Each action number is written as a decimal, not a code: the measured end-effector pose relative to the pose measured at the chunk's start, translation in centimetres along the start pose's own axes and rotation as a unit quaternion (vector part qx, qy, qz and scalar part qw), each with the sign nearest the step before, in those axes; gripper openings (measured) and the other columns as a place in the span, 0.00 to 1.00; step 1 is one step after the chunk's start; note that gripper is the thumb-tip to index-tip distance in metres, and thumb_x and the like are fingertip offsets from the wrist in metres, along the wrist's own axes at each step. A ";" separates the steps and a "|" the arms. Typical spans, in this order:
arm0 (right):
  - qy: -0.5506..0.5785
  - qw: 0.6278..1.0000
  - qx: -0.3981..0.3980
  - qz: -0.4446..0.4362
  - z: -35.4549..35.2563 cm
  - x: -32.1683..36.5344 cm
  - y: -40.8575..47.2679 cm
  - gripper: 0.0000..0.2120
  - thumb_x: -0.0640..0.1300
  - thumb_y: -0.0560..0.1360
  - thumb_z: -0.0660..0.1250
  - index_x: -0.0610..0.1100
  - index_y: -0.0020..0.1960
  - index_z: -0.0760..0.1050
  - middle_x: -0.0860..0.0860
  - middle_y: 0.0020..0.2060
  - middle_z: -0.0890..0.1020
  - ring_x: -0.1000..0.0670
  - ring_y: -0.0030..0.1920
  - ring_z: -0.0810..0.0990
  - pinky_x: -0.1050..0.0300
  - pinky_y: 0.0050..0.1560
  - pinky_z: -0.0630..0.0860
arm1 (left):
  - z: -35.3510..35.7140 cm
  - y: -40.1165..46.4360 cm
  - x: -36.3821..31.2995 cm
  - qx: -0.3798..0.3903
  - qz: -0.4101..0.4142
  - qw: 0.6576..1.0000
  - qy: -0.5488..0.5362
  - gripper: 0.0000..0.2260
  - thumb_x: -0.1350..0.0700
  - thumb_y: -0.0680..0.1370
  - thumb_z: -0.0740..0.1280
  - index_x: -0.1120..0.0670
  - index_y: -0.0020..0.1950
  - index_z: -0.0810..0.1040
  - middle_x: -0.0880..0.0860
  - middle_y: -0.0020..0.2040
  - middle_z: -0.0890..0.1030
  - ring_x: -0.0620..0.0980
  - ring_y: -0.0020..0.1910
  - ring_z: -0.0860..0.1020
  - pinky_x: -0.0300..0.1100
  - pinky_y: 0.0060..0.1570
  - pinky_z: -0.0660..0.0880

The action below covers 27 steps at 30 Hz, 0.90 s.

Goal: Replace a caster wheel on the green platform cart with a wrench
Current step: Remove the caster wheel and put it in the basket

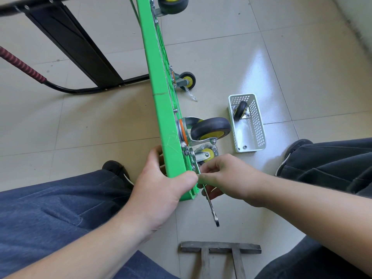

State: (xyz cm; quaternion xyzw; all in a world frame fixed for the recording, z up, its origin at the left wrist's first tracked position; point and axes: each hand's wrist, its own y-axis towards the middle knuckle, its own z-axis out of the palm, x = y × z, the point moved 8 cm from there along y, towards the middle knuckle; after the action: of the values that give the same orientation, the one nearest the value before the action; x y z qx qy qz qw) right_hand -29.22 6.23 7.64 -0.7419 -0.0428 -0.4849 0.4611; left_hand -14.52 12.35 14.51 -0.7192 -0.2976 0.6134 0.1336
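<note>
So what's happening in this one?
A person has the green platform cart tipped on its edge. The left hand grips the cart's near corner while the right hand holds a wrench at the caster wheel mount there. Another wheel lies in a white basket nearby.

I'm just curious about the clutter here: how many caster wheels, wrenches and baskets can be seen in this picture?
Caster wheels: 5 (top of cart, middle, large near one, small one by the right hand, one in the basket)
Wrenches: 1
Baskets: 1
Total: 7
</note>
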 end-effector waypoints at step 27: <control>-0.230 0.950 -0.079 -0.195 -1.2 1.0 3.6 0.13 0.45 0.78 0.72 0.49 0.37 0.73 0.48 0.32 0.75 0.46 0.34 0.69 0.50 0.39 0.73 | 0.2 0.1 0.1 0.012 0.003 1.000 -0.019 0.27 0.54 0.64 0.73 0.45 0.62 0.74 0.47 0.52 0.87 0.49 0.51 0.86 0.45 0.47 0.85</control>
State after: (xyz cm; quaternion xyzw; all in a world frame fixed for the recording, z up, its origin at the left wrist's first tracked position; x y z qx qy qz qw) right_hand -27.66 2.86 6.21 -0.8445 -0.2537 -0.3832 0.2750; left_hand -14.63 12.31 14.29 -0.7065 -0.2904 0.6311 0.1351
